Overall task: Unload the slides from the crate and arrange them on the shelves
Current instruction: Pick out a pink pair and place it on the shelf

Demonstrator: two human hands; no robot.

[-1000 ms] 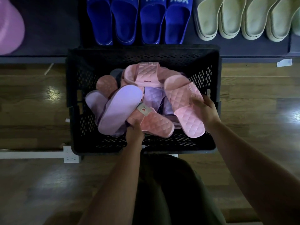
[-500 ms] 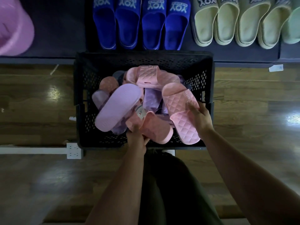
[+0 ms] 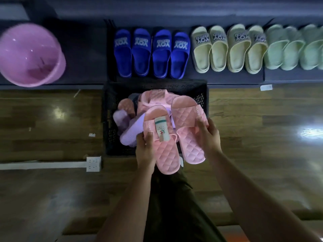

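Note:
A black perforated crate (image 3: 108, 109) stands on the wooden floor before a low dark shelf (image 3: 83, 49). Pink and lilac slides (image 3: 129, 133) lie piled inside it. My left hand (image 3: 146, 147) grips a pink quilted slide (image 3: 165, 154) with a paper tag on its strap, raised over the crate's near edge. My right hand (image 3: 208, 135) grips a second pink quilted slide (image 3: 187, 123) by its right side, lifted beside the first.
On the shelf stand several blue slides (image 3: 151, 53), several cream slides (image 3: 229, 49) and pale green slides (image 3: 295, 49) in a row. A pink plastic basin (image 3: 29, 55) sits at the shelf's left. A white power strip (image 3: 93, 163) lies on the floor left of the crate.
Both hands have lifted their pink slides up out of the pile toward me. The tagged slide has turned so its tag faces up. The view has tilted up, showing more shelf.

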